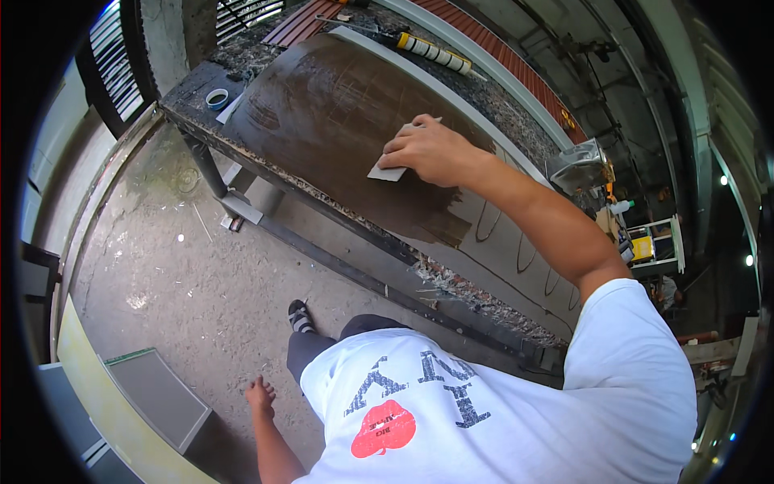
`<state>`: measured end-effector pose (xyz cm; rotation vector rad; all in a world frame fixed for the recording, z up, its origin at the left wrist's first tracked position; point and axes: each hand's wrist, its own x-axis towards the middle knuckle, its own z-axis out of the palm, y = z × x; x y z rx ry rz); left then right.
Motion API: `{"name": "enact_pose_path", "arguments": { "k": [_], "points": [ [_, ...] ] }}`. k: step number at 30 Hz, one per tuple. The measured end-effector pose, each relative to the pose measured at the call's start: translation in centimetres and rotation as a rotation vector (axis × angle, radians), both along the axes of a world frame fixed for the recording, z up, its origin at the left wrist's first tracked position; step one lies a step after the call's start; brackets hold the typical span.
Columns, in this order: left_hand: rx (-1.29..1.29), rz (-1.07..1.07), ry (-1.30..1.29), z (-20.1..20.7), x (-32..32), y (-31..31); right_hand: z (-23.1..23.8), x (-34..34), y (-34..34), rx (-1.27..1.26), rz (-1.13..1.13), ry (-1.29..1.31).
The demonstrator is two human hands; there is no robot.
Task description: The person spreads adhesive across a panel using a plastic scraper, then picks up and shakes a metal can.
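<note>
Five fingers [397, 151] of the right hand [431, 155] are closed around a pale flat scraper [388, 173], one corner of it showing against the brown coating [314, 109]. The palm side is hidden, so how firmly the edge bears down cannot be judged. The scraper is over the coated part of a pale board [516, 254] lying on the desk [193, 87]; the coat ends raggedly just right of the hand. Risk assessed: a tilted blade or uneven pressure could leave ridges, and a dropped forearm could smear the margin. A yellow-and-white cartridge [434, 53] rests beyond the board's far edge. Left hand [260, 397]: well apart from the desk, fingers loosely parted, no object seen.
</note>
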<state>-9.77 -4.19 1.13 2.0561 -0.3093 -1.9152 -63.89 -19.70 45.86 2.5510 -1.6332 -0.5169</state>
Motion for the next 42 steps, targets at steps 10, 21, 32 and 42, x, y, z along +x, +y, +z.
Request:
{"name": "enact_pose_path", "arguments": {
  "k": [10, 21, 32, 42],
  "points": [
    [0.043, 0.004, 0.011, 1.1, -0.7, 3.8, -2.1, -1.6, 13.4, 0.113, -0.068, 0.051],
    [-0.024, -0.099, -0.080, 3.5, -3.5, 9.3, -1.5, -9.3, 33.1, -0.012, -0.226, -0.015],
    [-0.092, -0.304, -0.118, 4.0, -4.5, 4.9, 10.1, -11.0, 36.3, -0.388, -0.914, -0.450],
    [-0.326, -0.448, 0.009, 8.7, -6.6, -14.1, 9.2, -9.8, 36.3, -0.815, -1.316, -0.883]
  ]
}}
